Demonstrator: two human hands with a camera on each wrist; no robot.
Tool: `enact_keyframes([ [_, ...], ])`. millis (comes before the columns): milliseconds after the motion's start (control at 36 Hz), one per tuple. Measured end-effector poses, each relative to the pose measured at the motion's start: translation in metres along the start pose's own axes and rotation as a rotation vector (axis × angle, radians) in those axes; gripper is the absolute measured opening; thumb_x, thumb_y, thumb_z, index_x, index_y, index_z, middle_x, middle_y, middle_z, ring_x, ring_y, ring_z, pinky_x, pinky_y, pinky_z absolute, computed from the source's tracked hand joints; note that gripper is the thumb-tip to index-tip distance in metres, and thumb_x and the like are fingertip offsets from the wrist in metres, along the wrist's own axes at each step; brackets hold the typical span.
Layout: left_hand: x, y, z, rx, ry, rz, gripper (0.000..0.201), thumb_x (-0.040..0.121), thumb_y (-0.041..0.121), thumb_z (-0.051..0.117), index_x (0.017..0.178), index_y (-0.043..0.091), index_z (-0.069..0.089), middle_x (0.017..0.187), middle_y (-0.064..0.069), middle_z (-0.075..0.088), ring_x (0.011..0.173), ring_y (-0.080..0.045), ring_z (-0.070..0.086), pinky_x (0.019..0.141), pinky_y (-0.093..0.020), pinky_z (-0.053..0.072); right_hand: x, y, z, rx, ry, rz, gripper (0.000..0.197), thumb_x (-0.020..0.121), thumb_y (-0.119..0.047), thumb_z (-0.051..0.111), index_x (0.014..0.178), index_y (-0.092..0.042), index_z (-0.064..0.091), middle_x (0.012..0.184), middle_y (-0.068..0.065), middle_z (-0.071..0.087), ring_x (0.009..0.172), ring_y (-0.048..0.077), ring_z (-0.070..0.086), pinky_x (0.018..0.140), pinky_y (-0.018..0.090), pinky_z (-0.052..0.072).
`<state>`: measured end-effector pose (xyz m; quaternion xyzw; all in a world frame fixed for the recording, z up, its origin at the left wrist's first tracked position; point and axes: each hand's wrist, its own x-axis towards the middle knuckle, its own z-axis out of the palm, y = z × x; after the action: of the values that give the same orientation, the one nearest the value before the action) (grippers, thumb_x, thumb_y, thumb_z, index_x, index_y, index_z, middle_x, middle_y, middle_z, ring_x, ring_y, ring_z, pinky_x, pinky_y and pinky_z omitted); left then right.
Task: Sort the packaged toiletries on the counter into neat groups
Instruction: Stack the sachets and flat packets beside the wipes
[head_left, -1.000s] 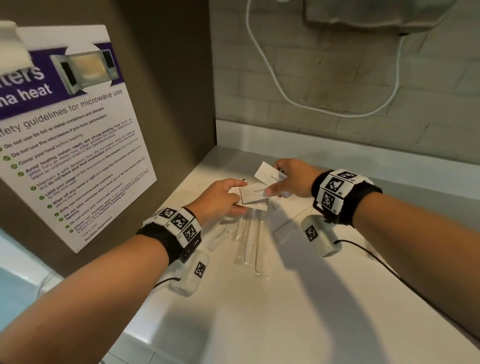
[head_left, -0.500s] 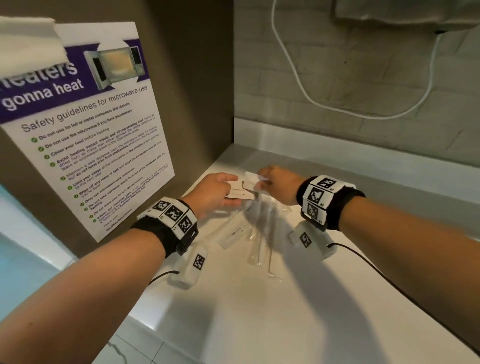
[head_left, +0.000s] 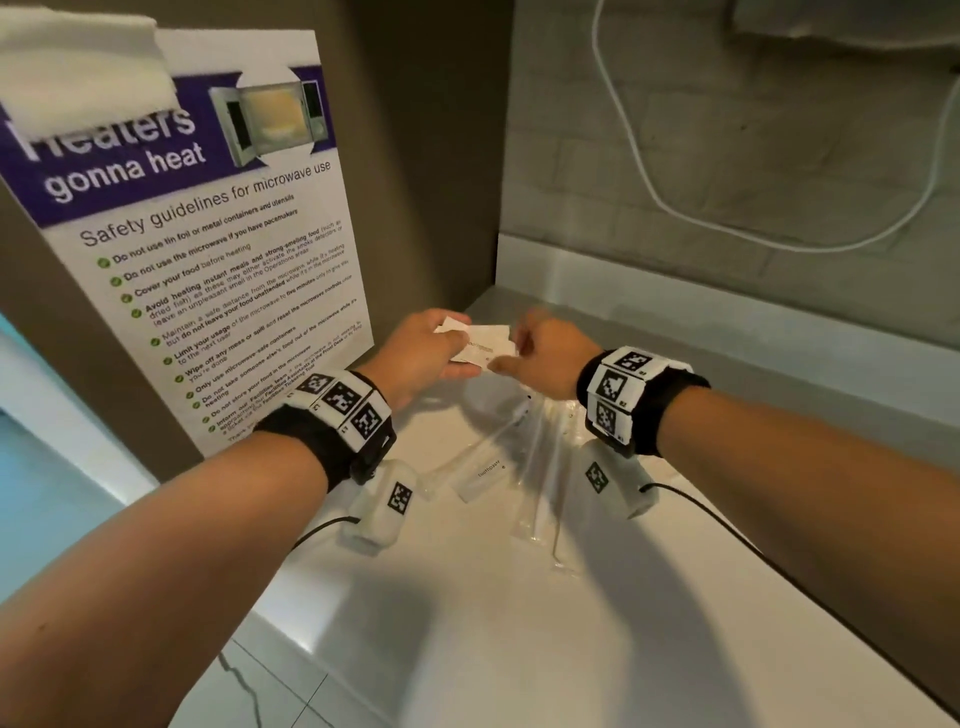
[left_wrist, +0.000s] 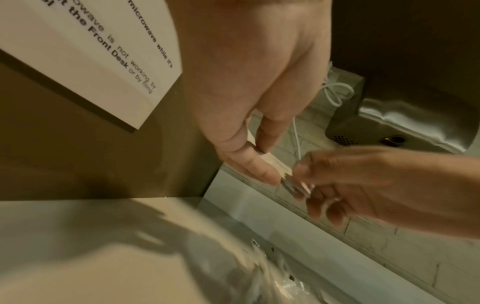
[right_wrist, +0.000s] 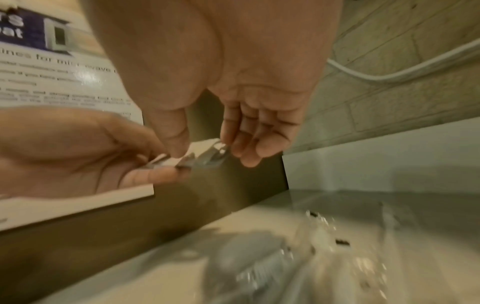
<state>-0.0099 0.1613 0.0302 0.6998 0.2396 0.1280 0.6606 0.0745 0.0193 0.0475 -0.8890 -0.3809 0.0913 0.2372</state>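
Pinching from both ends, the left hand (head_left: 421, 353) and right hand (head_left: 545, 358) hold a small stack of white packets (head_left: 480, 345) above the counter (head_left: 467, 623), long axis running flat from hand to hand. Below lies another white packet (head_left: 483, 475) labelled toothpaste, pointing toward the back wall, beside clear plastic sleeves (head_left: 535, 467) whose contents are too blurred to tell.

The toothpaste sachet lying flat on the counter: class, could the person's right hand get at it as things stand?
Probably not at once. The toothpaste sachet lies uncovered, below the right hand, but that hand and the left hand both pinch the small white packets held above the counter. It must let go first.
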Motion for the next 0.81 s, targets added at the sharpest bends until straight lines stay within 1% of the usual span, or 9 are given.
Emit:
enact_keyframes([
  [83,0.005,0.000,-0.007,0.092,0.047,0.041,0.035,0.096,0.001,0.052,0.128,0.013,0.054,0.129,-0.016,0.054,0.106,-0.028,0.064,0.073,-0.032,0.061,-0.011,0.005,0.017,-0.187,-0.177,-0.047,0.029,0.091,-0.036,0.058,0.108,-0.013,0.057,0.103,0.006,0.064,0.095,0.026,0.062,0.079,0.033,0.049],
  [139,0.007,-0.001,-0.011,0.146,0.050,0.044,0.036,0.095,0.003,0.053,0.128,0.016,0.054,0.130,-0.013,0.053,0.109,-0.028,0.064,0.077,-0.036,0.061,-0.020,0.007,0.032,-0.300,-0.252,-0.129,0.036,0.092,-0.037,0.054,0.117,-0.011,0.057,0.114,0.007,0.064,0.104,0.028,0.061,0.088,0.036,0.050],
  [194,0.007,-0.001,-0.013,0.156,0.048,0.038,0.034,0.095,0.003,0.053,0.127,0.017,0.055,0.132,-0.013,0.053,0.112,-0.030,0.063,0.076,-0.036,0.061,-0.026,0.008,0.046,-0.355,-0.303,-0.183,0.041,0.092,-0.036,0.054,0.126,-0.012,0.053,0.122,0.007,0.062,0.110,0.029,0.059,0.092,0.039,0.049],
  [278,0.006,-0.001,-0.014,0.155,0.046,0.038,0.035,0.095,0.003,0.051,0.128,0.016,0.054,0.132,-0.013,0.050,0.114,-0.032,0.060,0.070,-0.033,0.062,-0.032,0.007,0.060,-0.468,-0.352,-0.231,0.039,0.092,-0.031,0.051,0.130,-0.021,0.053,0.125,0.005,0.058,0.113,0.028,0.056,0.093,0.040,0.048],
  [361,0.005,-0.002,-0.014,0.135,0.035,0.041,0.033,0.096,0.002,0.047,0.125,0.015,0.053,0.128,-0.013,0.049,0.111,-0.032,0.059,0.059,-0.027,0.061,-0.036,0.006,0.068,-0.557,-0.339,-0.267,0.032,0.093,-0.024,0.049,0.123,-0.017,0.056,0.117,0.006,0.056,0.109,0.029,0.057,0.088,0.038,0.048],
  [444,0.004,-0.004,-0.014,0.129,0.026,0.046,0.029,0.095,0.001,0.048,0.121,0.014,0.054,0.125,-0.014,0.051,0.109,-0.033,0.061,0.056,-0.025,0.060,-0.037,0.007,0.072,-0.535,-0.342,-0.253,0.032,0.092,-0.022,0.050,0.124,-0.017,0.055,0.116,0.006,0.058,0.109,0.028,0.057,0.086,0.036,0.046],
  [555,0.005,-0.005,-0.012,0.143,0.021,0.044,0.031,0.095,0.001,0.049,0.122,0.013,0.056,0.124,-0.011,0.053,0.107,-0.030,0.063,0.058,-0.023,0.060,-0.040,0.009,0.074,-0.468,-0.357,-0.231,0.029,0.092,-0.019,0.051,0.121,-0.014,0.053,0.113,0.008,0.055,0.107,0.029,0.056,0.080,0.034,0.043],
  [667,0.003,-0.006,-0.007,0.147,-0.005,0.039,0.030,0.094,0.001,0.049,0.120,0.014,0.057,0.128,-0.014,0.053,0.104,-0.028,0.065,0.065,-0.026,0.061,-0.044,0.008,0.074,-0.376,-0.373,-0.205,0.033,0.089,-0.014,0.053,0.123,-0.010,0.051,0.115,0.011,0.051,0.103,0.032,0.058,0.085,0.039,0.049],
  [805,-0.002,-0.003,0.003,0.149,-0.037,0.021,0.031,0.095,-0.001,0.047,0.123,0.012,0.053,0.130,-0.014,0.049,0.108,-0.032,0.063,0.058,-0.020,0.059,-0.044,0.007,0.071,-0.378,-0.362,-0.163,0.032,0.087,-0.018,0.059,0.116,-0.010,0.051,0.114,0.010,0.058,0.105,0.030,0.057,0.084,0.038,0.050],
])
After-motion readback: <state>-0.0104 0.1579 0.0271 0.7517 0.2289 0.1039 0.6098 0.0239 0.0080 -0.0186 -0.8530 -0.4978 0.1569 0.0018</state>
